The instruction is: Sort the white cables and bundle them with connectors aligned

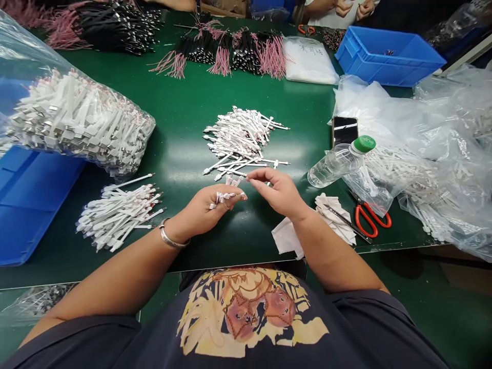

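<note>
So the left hand [207, 207] clutches a few white leads [225, 196], and the right hand [279, 192] pinches at their tips. Grip looks loose imo, so some could drop into the pile [240, 138].

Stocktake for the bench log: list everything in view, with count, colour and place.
table: one, green, under everything
centre pile of leads: one, white, mid-table
left pile of leads: one, white, left front
bag of leads: one, clear, left side
tray: one, blue, left edge
bin: one, blue, far right
wire bundles: several, black and pink, far side
phone: one, black, right of centre
bottle: one, clear with green cap, lying by the phone
scissors: one, red handles, right front
plastic bags: heap, clear, right
another person's hands: two, top edge
bracelet: one, silver, left wrist
held leads: few, white, in left grip
left hand: one, near centre
right hand: one, fingertips by the held leads
</note>
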A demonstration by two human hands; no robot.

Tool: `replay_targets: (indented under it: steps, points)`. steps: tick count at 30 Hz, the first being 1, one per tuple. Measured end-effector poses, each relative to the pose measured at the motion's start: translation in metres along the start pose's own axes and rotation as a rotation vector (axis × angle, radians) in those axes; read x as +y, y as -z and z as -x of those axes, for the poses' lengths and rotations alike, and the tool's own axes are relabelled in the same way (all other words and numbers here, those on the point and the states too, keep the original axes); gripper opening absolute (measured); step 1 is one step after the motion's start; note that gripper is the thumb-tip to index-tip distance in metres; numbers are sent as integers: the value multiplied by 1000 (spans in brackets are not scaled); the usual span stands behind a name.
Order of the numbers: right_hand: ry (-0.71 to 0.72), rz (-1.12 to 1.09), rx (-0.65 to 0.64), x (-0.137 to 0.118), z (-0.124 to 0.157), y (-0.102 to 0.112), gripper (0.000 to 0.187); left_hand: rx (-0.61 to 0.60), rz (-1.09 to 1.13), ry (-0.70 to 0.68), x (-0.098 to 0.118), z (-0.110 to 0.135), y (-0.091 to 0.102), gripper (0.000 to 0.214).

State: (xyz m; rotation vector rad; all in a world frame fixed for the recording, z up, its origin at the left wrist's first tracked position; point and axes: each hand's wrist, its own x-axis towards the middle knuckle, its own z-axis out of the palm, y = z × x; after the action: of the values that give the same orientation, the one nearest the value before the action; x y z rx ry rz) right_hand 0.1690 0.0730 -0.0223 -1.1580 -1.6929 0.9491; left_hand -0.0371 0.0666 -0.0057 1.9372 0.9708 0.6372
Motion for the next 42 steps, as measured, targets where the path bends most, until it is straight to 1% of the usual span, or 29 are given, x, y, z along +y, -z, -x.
replay_targets:
  steps: [2,4,7,13,18,22,24,26,28,29,30,31,34,36,39,42]
  points:
    - [-33,-93,-85,-9,3,3,16,13,36,58,2,-2,1,31]
    - [-14,-127,-170,-16,5,6,18,-1,45,69,3,-3,3,32]
    - [29,-89,-208,-20,7,7,17,-32,33,68,3,-5,3,33]
    - [105,50,-209,-15,7,6,16,-59,-46,41,4,-6,3,31]
    - [208,213,-205,-15,8,2,15,-69,-92,-7,0,-8,2,32]
    - [323,393,-155,-15,12,-7,14,-46,-144,-89,-9,-8,4,31]
    - [352,453,-127,-12,13,-12,13,-24,-146,-137,-10,-7,4,28]
    - [325,519,-92,-7,11,-13,12,-43,-114,-191,-7,-3,4,26]
    - [245,578,-43,-1,7,-12,12,-116,-61,-238,0,1,3,24]
    - [202,578,-22,2,4,-10,12,-147,-33,-236,4,3,2,23]
    - [170,546,-1,4,3,-8,13,-165,-2,-208,6,4,1,22]
    - [150,481,7,4,1,-6,13,-157,31,-151,8,5,1,22]
    - [116,227,2,1,1,-4,14,-73,169,68,6,3,1,24]
    - [70,105,15,-4,3,-5,12,-50,257,153,2,1,2,26]
    - [-10,18,91,-9,5,-5,17,-44,323,183,-3,0,4,27]
    - [-46,11,130,-11,6,-3,23,-43,368,193,-3,1,4,27]
